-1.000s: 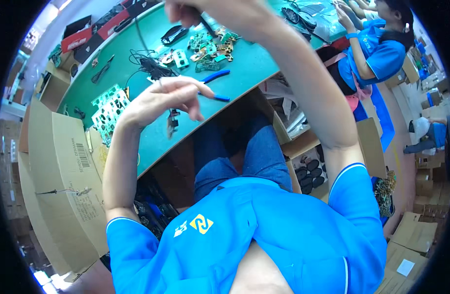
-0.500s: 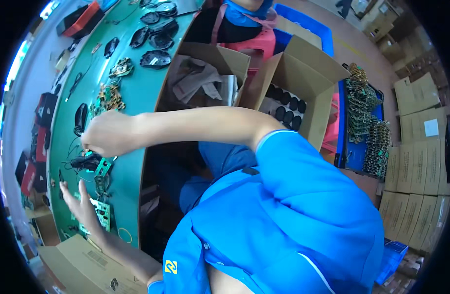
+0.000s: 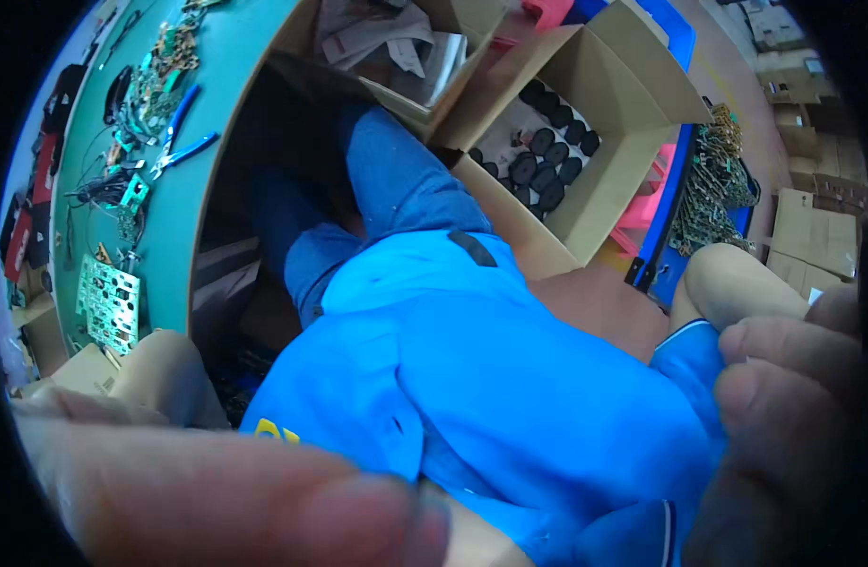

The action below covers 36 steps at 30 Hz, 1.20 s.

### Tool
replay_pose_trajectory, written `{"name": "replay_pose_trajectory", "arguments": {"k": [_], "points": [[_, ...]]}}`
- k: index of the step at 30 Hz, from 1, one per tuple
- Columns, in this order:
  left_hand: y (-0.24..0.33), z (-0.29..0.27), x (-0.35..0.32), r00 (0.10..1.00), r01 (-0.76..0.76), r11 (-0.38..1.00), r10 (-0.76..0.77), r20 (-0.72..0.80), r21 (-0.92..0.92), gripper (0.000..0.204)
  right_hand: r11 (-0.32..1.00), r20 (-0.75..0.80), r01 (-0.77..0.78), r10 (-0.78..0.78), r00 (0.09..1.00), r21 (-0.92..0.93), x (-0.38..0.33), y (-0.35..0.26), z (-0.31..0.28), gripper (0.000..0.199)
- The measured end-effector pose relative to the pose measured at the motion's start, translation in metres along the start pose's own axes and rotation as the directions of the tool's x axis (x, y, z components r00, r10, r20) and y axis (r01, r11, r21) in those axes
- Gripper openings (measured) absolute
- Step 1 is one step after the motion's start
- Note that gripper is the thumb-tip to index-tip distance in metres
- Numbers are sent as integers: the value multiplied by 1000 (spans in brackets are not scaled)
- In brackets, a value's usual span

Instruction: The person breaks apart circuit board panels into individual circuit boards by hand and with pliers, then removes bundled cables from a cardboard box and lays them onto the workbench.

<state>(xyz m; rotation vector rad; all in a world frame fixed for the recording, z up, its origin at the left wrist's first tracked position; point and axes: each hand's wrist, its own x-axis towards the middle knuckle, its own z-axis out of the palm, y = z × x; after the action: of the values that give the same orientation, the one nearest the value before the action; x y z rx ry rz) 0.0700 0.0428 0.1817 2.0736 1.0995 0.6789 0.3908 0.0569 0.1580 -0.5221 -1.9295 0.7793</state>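
Both my hands are raised very close to the camera, large and blurred. My left hand (image 3: 217, 491) fills the lower left, one thick digit stretched toward the middle; the rest of its fingers are cut off or smeared. At the right edge is my right hand (image 3: 784, 397), its fingers bent and close together; anything between them is hidden. On the green table (image 3: 193, 189) lie blue-handled cutters (image 3: 177, 151), jaws toward me and handles spread. Nearer me lies a pale green circuit board panel (image 3: 110, 302). Small boards and black cables (image 3: 108, 189) are heaped beyond it.
An open carton (image 3: 633, 151) holds several black oval parts (image 3: 547, 165). Another carton (image 3: 406, 106) beside it contains paper. Further right, a blue crate (image 3: 675, 203) carries stacked circuit boards (image 3: 713, 180). Closed cartons (image 3: 812, 231) are piled along the right side.
Both hands have left the table and come up close to the camera, the right one swinging far to the right. The cutters now show on the table. The view has shifted.
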Motion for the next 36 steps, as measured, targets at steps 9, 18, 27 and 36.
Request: {"name": "replay_pose_trajectory", "arguments": {"k": [9, 18, 27, 36], "points": [[-35, 15, 25, 1000, -14, 996, 15, -14, 91, 19, 946, -289, 270, -211, 934, 181, -68, -1, -51, 10], [-33, 45, 73, 996, -77, 997, 77, 40, -3, 25, 891, -519, 413, -267, 812, 188, -85, -8, -68, 16], [-51, 80, 135, 966, -242, 958, 253, 54, -154, 31, 853, -667, 498, -462, 584, -155, -78, 3, -71, 22], [-76, 151, 162, 950, -177, 897, 264, 169, -406, 38, 872, -809, -150, -350, 472, -465, -186, 45, -152, 18]]}}
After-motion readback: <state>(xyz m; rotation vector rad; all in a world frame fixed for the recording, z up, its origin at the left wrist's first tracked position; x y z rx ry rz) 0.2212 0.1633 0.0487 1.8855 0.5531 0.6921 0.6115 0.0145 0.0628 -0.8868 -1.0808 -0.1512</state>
